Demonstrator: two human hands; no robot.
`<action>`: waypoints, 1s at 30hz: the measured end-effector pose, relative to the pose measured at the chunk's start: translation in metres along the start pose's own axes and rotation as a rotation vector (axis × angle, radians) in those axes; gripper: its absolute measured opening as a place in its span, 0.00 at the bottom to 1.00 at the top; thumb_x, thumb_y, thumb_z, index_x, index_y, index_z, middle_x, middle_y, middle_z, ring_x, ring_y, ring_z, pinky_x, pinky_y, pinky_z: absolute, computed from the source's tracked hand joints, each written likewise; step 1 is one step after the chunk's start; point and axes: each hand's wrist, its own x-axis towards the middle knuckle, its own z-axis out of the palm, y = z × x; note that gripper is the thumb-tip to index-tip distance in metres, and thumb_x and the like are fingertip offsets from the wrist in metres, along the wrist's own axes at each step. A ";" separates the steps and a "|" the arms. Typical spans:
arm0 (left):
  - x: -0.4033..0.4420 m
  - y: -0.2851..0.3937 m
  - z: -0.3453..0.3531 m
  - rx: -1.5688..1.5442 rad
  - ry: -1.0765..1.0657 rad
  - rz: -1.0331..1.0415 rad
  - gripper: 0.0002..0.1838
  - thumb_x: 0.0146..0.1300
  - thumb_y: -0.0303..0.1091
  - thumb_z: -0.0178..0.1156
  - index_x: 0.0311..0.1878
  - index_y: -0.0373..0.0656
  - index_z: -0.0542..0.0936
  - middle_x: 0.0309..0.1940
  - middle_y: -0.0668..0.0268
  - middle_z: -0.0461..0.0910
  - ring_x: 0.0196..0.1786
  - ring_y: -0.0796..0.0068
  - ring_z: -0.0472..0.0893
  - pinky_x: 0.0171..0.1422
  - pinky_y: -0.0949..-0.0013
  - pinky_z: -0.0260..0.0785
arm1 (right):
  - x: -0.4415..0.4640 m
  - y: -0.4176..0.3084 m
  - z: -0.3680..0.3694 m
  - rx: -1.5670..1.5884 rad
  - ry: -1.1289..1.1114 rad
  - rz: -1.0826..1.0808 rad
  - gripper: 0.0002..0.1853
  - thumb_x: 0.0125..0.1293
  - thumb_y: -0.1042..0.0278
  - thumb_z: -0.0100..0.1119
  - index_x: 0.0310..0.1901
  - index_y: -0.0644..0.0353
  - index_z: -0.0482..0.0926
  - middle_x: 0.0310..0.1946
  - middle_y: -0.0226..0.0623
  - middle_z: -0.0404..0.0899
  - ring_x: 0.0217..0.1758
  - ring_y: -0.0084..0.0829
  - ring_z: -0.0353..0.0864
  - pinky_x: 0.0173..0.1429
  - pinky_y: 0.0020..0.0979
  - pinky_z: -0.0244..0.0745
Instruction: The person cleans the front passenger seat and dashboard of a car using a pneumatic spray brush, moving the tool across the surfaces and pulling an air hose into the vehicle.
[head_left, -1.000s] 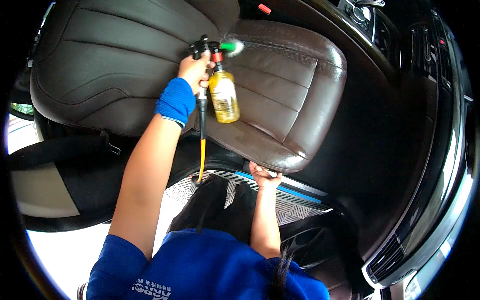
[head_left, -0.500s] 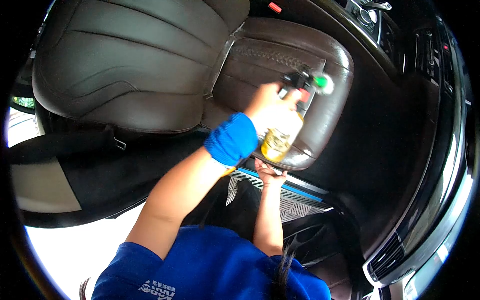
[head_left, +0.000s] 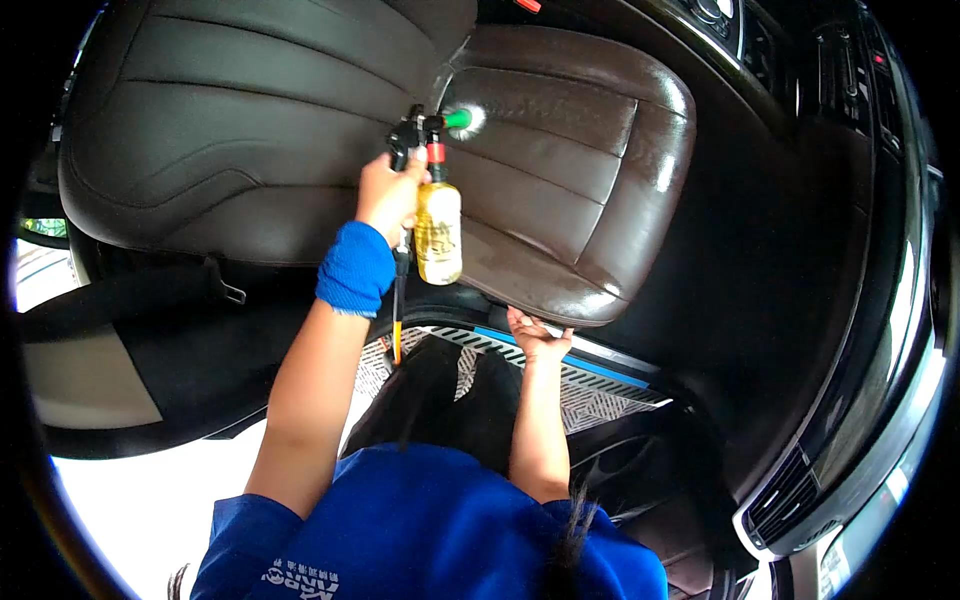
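My left hand (head_left: pixel 392 195), with a blue band round the wrist, is closed on the handle of a black spray gun (head_left: pixel 410 132). A bottle of yellow liquid (head_left: pixel 439 235) hangs below the gun's red collar. The green nozzle (head_left: pixel 458 119) with a pale bristle ring points right, at the inner part of the brown leather seat cushion (head_left: pixel 560 165). Palm up, my right hand (head_left: pixel 540 338) is at the cushion's near lower edge, fingers apart; some fingertips are hidden under the edge. Wet-looking shine shows on the cushion's right side.
The seat backrest (head_left: pixel 250 120) stands left of the cushion. An orange and black hose (head_left: pixel 398 325) runs down from the gun. Below the cushion is the door sill (head_left: pixel 600 370). A centre console (head_left: pixel 712 20) is at the upper right, with a dashboard vent (head_left: pixel 782 498) lower right.
My left hand swept the spray gun right and down across the cushion, then back left to near the backrest. My right hand has stayed at the cushion's edge.
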 end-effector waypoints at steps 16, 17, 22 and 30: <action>-0.049 -0.027 -0.015 -0.015 -0.112 -0.098 0.13 0.69 0.43 0.56 0.36 0.43 0.73 0.24 0.73 0.72 0.12 0.90 0.57 0.11 0.79 0.49 | -0.007 -0.001 0.003 0.023 0.007 0.009 0.53 0.59 0.24 0.35 0.71 0.65 0.44 0.71 0.55 0.50 0.72 0.56 0.52 0.69 0.56 0.50; -0.048 -0.027 -0.022 -0.008 -0.045 -0.052 0.13 0.69 0.42 0.55 0.36 0.43 0.73 0.22 0.74 0.71 0.11 0.89 0.58 0.11 0.78 0.49 | -0.009 0.002 0.005 0.009 0.025 0.006 0.54 0.59 0.24 0.35 0.72 0.65 0.43 0.71 0.56 0.48 0.73 0.57 0.50 0.69 0.57 0.50; -0.069 -0.048 -0.015 0.174 -0.060 0.119 0.10 0.67 0.38 0.58 0.37 0.40 0.76 0.23 0.70 0.77 0.16 0.85 0.68 0.18 0.76 0.60 | -0.013 0.005 0.008 -0.042 0.037 -0.010 0.54 0.59 0.24 0.34 0.71 0.67 0.45 0.71 0.54 0.50 0.72 0.55 0.51 0.68 0.53 0.54; -0.143 -0.053 0.062 0.216 -0.520 0.379 0.08 0.64 0.31 0.60 0.41 0.34 0.79 0.27 0.65 0.81 0.31 0.84 0.76 0.35 0.71 0.71 | 0.014 -0.014 -0.038 -0.493 -0.651 -0.053 0.42 0.64 0.32 0.30 0.67 0.60 0.60 0.64 0.53 0.65 0.65 0.47 0.67 0.69 0.47 0.61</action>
